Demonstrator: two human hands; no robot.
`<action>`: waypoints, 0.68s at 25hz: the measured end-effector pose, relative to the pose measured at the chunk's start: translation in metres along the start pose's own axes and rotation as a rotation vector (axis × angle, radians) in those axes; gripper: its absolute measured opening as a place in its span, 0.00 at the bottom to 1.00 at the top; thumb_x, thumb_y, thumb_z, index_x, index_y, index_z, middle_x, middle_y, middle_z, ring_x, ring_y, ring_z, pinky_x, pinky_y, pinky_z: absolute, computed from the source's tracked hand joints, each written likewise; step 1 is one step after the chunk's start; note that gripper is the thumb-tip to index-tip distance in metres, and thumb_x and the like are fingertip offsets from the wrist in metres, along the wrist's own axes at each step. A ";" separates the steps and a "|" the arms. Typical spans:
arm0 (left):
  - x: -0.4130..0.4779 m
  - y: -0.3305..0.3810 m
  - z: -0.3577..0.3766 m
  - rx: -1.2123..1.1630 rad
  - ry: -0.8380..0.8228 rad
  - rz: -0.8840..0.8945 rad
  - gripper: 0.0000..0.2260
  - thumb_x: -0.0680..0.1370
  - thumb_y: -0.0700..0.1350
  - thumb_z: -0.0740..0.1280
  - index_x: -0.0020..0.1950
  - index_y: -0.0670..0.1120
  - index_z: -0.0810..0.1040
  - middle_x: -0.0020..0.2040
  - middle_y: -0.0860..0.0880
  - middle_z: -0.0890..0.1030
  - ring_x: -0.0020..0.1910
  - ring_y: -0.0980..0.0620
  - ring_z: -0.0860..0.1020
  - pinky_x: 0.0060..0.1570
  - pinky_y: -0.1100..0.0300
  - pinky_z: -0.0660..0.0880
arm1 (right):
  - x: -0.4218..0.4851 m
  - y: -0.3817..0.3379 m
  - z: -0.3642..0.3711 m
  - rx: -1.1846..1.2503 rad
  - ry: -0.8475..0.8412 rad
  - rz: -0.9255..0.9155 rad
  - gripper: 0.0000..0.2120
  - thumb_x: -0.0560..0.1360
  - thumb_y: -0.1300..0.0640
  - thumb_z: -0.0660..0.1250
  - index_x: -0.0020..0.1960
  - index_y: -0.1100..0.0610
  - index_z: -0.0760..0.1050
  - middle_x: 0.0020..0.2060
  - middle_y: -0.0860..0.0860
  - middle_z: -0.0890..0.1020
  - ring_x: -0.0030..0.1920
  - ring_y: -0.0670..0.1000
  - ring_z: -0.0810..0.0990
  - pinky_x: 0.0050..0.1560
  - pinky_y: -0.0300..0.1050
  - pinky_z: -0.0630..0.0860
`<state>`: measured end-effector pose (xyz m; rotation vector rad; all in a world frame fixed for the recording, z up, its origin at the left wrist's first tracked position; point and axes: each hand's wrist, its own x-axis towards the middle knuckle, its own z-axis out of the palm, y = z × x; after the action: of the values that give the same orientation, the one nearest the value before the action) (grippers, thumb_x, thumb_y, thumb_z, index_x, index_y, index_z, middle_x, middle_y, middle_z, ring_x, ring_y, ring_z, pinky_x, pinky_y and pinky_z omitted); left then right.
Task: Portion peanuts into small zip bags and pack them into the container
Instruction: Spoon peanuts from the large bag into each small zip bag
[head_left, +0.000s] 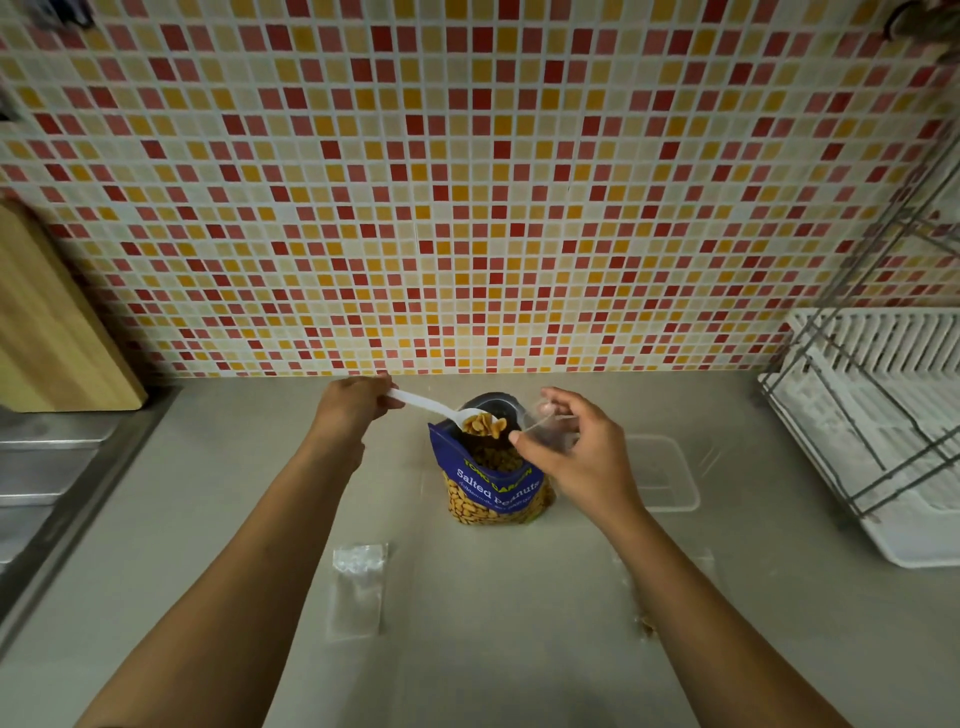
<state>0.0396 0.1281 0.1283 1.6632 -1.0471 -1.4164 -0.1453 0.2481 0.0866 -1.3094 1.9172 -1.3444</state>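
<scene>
Gripped by left hand (358, 405): white plastic spoon (436, 406) heaped with peanuts (483, 425), long axis aimed rightward. Pinched in right hand (576, 457), just beside spoon bowl: small clear zip bag (551, 435), above blue peanut pouch (493, 488). Right of right hand: clear plastic container (667, 480).

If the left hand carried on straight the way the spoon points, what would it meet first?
Probably the small clear zip bag pinched in the right hand. The loaded spoon held by the left hand points at its mouth, above the open peanut bag. Depth is hard to judge.
</scene>
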 end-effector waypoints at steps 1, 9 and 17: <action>0.001 0.006 -0.002 -0.030 0.007 0.006 0.03 0.79 0.44 0.62 0.52 0.47 0.72 0.52 0.47 0.78 0.50 0.51 0.76 0.60 0.47 0.66 | 0.000 0.000 0.002 -0.064 0.004 -0.024 0.30 0.64 0.48 0.76 0.63 0.53 0.73 0.54 0.48 0.79 0.50 0.45 0.79 0.48 0.40 0.78; -0.003 0.044 -0.002 0.003 -0.028 0.051 0.08 0.78 0.45 0.64 0.56 0.47 0.73 0.50 0.49 0.80 0.44 0.53 0.77 0.63 0.44 0.65 | 0.003 -0.013 0.015 -0.307 0.004 -0.083 0.30 0.64 0.45 0.75 0.62 0.53 0.73 0.54 0.49 0.80 0.51 0.49 0.78 0.51 0.48 0.79; -0.016 0.060 0.020 0.244 -0.075 0.294 0.06 0.79 0.44 0.63 0.51 0.44 0.76 0.51 0.47 0.81 0.40 0.54 0.76 0.33 0.66 0.65 | 0.004 -0.015 0.022 -0.225 0.014 -0.070 0.28 0.64 0.44 0.75 0.60 0.53 0.74 0.53 0.49 0.81 0.51 0.49 0.79 0.51 0.45 0.78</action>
<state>0.0105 0.1175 0.1855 1.5512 -1.4893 -1.2034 -0.1237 0.2333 0.0916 -1.4888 2.0983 -1.1999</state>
